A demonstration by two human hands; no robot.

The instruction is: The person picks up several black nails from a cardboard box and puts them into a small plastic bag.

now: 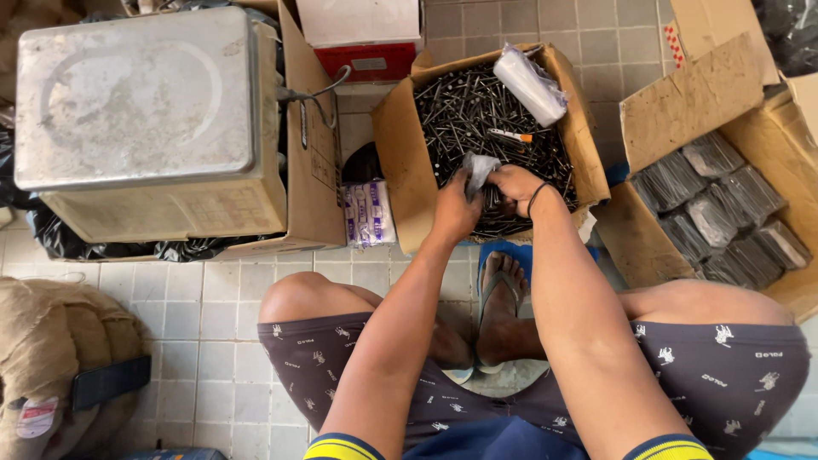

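Observation:
My left hand [456, 209] holds a small clear plastic bag [479, 168] by its mouth, over an open cardboard box [400, 153] full of dark loose nails [469, 106]. Just to its right, my right hand [514, 183] reaches into the nails at the bag's opening; its fingers are curled among them and whether they grip any is hidden. A black band sits on my right wrist. A roll of clear plastic bags [531, 83] and a small orange-tipped tool [509, 135] lie on top of the nails farther back.
A metal weighing scale [141, 98] stands on a carton at the left. A second open carton [682, 102] at the right holds several bagged nail packs [724, 209]. A packet [368, 213] lies on the tiled floor; a burlap sack [60, 341] sits at lower left.

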